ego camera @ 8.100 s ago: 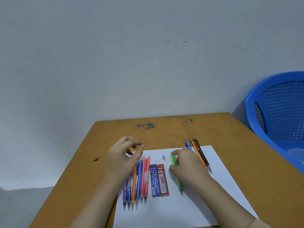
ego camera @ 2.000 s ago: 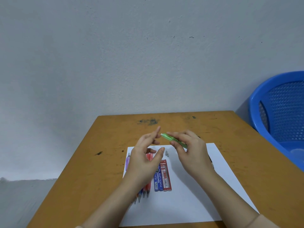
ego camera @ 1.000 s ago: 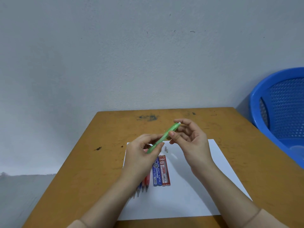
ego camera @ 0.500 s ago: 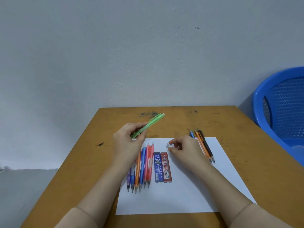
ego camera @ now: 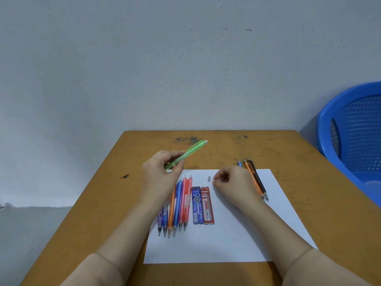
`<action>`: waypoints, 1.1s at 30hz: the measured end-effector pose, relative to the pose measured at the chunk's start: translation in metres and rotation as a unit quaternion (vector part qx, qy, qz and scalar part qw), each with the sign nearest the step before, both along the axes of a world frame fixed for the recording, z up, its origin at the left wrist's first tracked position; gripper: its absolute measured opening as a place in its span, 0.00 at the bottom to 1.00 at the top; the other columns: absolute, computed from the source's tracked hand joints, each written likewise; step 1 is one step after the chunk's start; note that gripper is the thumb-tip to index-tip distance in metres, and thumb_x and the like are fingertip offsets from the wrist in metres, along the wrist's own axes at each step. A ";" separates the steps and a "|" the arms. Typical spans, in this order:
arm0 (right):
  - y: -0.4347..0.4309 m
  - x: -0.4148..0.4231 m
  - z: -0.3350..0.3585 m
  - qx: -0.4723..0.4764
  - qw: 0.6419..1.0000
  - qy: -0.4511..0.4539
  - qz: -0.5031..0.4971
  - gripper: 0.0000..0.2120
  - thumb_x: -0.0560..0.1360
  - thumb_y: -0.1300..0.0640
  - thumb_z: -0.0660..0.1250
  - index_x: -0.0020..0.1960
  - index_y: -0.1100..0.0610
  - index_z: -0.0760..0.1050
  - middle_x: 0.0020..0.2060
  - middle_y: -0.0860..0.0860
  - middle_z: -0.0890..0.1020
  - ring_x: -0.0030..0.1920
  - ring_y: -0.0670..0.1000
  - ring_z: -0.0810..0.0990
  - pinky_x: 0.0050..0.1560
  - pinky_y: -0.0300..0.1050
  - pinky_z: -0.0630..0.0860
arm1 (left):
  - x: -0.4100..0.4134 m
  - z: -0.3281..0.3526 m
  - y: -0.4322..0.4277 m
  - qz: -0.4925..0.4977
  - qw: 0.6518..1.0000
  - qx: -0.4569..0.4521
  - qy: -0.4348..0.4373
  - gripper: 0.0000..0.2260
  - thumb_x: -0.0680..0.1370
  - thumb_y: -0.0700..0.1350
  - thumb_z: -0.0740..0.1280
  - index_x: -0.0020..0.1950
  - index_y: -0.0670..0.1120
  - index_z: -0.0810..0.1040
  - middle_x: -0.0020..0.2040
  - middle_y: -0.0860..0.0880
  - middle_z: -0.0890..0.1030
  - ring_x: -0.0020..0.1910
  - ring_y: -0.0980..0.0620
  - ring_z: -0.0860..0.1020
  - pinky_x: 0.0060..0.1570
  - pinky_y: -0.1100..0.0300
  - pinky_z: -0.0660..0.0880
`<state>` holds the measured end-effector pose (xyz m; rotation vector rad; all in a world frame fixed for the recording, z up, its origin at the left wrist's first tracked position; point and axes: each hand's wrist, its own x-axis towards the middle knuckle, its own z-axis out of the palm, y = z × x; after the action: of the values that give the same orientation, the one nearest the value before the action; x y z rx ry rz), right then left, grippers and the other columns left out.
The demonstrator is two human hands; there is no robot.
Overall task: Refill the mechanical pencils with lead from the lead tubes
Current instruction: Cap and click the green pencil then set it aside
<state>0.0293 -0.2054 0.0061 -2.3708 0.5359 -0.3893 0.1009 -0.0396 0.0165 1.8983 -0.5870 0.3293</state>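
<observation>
Left hand grips slim green plastic mechanical pencil, tilted up.
Right hand curled, grasp unclear; small grey cap just left of it.

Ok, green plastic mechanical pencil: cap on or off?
Off, it seems: the green pencil shows a white raised end; a small grey cap lies on the white paper by the right hand.

Paper on table, pencil row left of lead tubes, more pencils far right

Left hand holds green pencil tilted above the table.
</observation>
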 end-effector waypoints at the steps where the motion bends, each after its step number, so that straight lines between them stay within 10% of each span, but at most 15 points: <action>1: -0.002 -0.001 0.001 0.009 1.000 -0.004 -0.002 0.03 0.74 0.60 0.68 0.46 0.57 0.80 0.39 0.50 0.79 0.37 0.43 0.74 0.31 0.27 0.66 | 0.000 0.000 0.000 0.000 1.000 0.002 0.001 0.10 0.74 0.42 0.71 0.54 0.52 0.81 0.45 0.64 0.78 0.49 0.71 0.74 0.43 0.78 0.71; 15: -0.008 -0.012 0.024 0.369 0.896 -0.249 -0.002 0.05 0.73 0.67 0.70 0.42 0.58 0.80 0.27 0.50 0.78 0.26 0.45 0.72 0.33 0.36 0.74 | 0.001 -0.002 0.000 -0.036 0.998 0.059 0.012 0.09 0.74 0.42 0.71 0.53 0.52 0.82 0.44 0.65 0.78 0.49 0.70 0.74 0.42 0.77 0.71; 33: -0.006 -0.013 0.026 0.326 0.909 -0.259 0.023 0.07 0.73 0.66 0.69 0.42 0.56 0.80 0.29 0.51 0.79 0.28 0.46 0.73 0.35 0.37 0.74 | -0.003 -0.002 -0.003 -0.055 0.994 0.059 -0.076 0.10 0.74 0.39 0.71 0.53 0.48 0.83 0.45 0.63 0.78 0.50 0.65 0.75 0.45 0.77 0.70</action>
<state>0.0162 -0.2111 0.0324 -1.5478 0.2893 -0.6722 0.0976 -0.0422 0.0149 1.9554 -0.8257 0.3761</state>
